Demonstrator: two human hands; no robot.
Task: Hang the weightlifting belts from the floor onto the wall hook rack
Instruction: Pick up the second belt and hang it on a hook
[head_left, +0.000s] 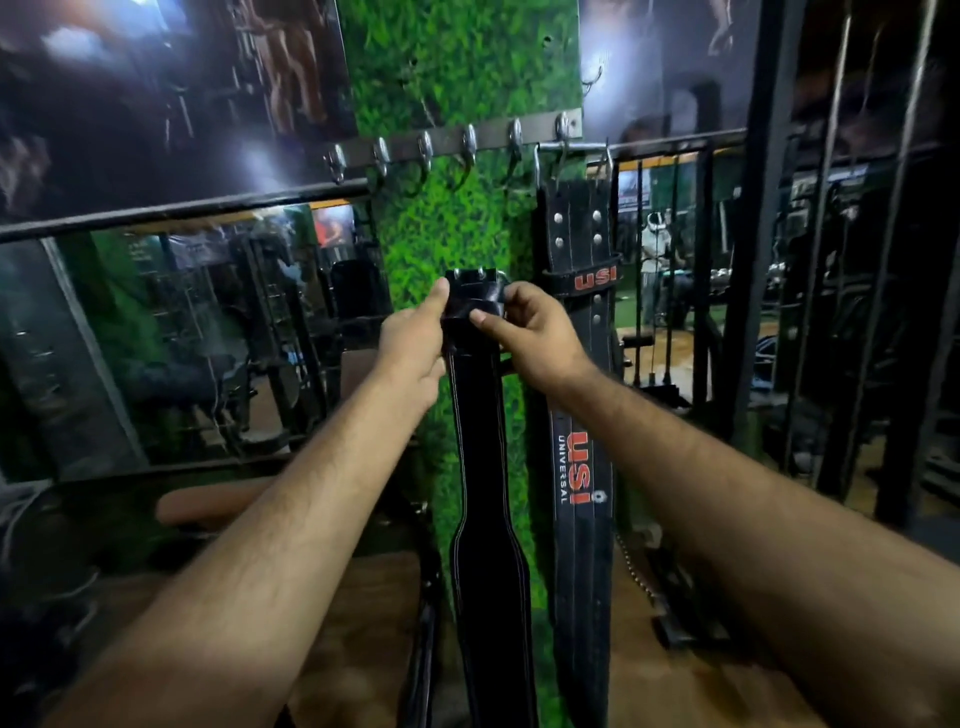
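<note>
From the head camera, both bare forearms reached forward and upward, meeting in front of a wall panel covered in green artificial grass (457, 67). The left hand (415, 338) gripped the left edge of a black belt (485, 467) near its top, thumb extended upward along the leather. The right hand (530, 332) pinched the same end from the right, thumb and fingers closed on the folded buckle section. The belt hung straight down between the arms, its top held well below the metal hook rack (457, 143) fixed across the panel. A second belt with red USI lettering (579, 467) already hung from a hook at the rack's right end, just beside the held one. Mirrors flanked the panel, glossy posters sat above, and the floor below looked wooden.
</note>
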